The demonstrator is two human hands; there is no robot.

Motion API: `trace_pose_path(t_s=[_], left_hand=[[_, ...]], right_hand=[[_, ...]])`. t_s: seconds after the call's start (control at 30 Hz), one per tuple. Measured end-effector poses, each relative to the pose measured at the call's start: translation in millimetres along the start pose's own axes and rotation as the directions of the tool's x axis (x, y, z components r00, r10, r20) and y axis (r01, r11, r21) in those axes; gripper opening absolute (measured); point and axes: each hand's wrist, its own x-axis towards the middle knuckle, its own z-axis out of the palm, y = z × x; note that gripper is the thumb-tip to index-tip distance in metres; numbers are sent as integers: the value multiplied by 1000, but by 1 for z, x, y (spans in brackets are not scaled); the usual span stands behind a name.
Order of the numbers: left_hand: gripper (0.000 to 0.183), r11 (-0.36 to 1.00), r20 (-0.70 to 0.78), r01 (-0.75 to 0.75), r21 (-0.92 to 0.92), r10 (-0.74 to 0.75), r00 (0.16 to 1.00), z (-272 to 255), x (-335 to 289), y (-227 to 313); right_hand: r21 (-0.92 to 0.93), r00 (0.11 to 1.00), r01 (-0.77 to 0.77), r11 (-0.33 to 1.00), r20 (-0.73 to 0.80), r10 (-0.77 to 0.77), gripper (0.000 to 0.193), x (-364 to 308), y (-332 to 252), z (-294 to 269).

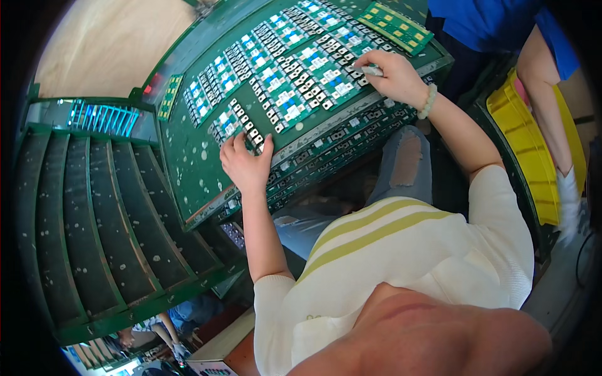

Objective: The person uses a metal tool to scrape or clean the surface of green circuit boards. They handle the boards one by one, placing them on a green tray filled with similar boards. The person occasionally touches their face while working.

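Note:
My left hand (246,164) is at the near edge of a green tray, with thumb and fingertips around the near end of a small circuit board (237,119). This board carries white and blue parts and a row of pale square pads with dark holes. My right hand (396,76), wearing a beaded bracelet, is above the boards at the right. Its thumb and fingers are closed on a short white pen-like object (372,71); the exact kind is unclear. Many similar circuit boards (291,109) lie in slanting rows on the green tray (191,182).
Under the top tray, more loaded trays (326,150) are stacked. A green slatted rack (106,219) stands at left. Green panels (395,28) lie at the tray's far right and left. At right, a person in blue reaches past a yellow bin (523,144) with a gloved hand (568,203).

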Motion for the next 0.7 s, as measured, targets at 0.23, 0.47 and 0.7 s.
trace_pose_path(t_s=[0.23,0.47,0.7], left_hand=[[50,1000,62,19,-12,-18,998,-10,17,-2],[50,999,123,32,24,-35,992,-4,24,0],[53,948,14,-277,-155,283,959,-3,40,31]], right_hand=[[-154,992,110,982,-38,-117,20,6,-9,37],[-222,990,115,968,-50,-129,15,-2,-7,38],[-184,986,110,977,-101,-131,14,-2,-8,39]])
